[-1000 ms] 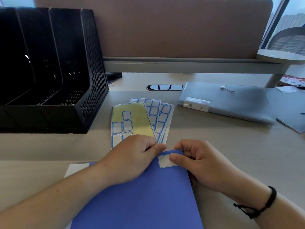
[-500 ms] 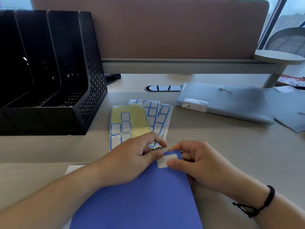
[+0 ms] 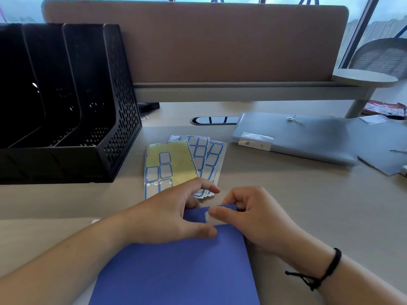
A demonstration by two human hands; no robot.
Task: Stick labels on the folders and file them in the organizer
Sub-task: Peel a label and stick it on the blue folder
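We are at the labelling step: the blue folder (image 3: 176, 267) lies flat on the desk (image 3: 308, 212) directly in front of us, and a white label (image 3: 214, 217) sits at its far right corner. Our right hand (image 3: 253, 219) grasps that corner, the thumb pressing down on the label while the curled fingers hook over the folder's far edge. Our left hand (image 3: 174, 214) is released: the thumb lies flat on the folder just beside the label and the remaining fingers are spread loosely above the label sheets (image 3: 182, 164), holding nothing. Whether the label is fully bonded along all its edges cannot be determined, since the right thumb covers much of it. In our judgement, the next move calls for smoothing the label flat from one edge to the other, then lifting the folder and carrying it to the black mesh organizer (image 3: 66, 102), which stands at far left with its compartments apparently vacant. More grey folders (image 3: 308, 139) wait at the far right of the desk, presumably for the same treatment.
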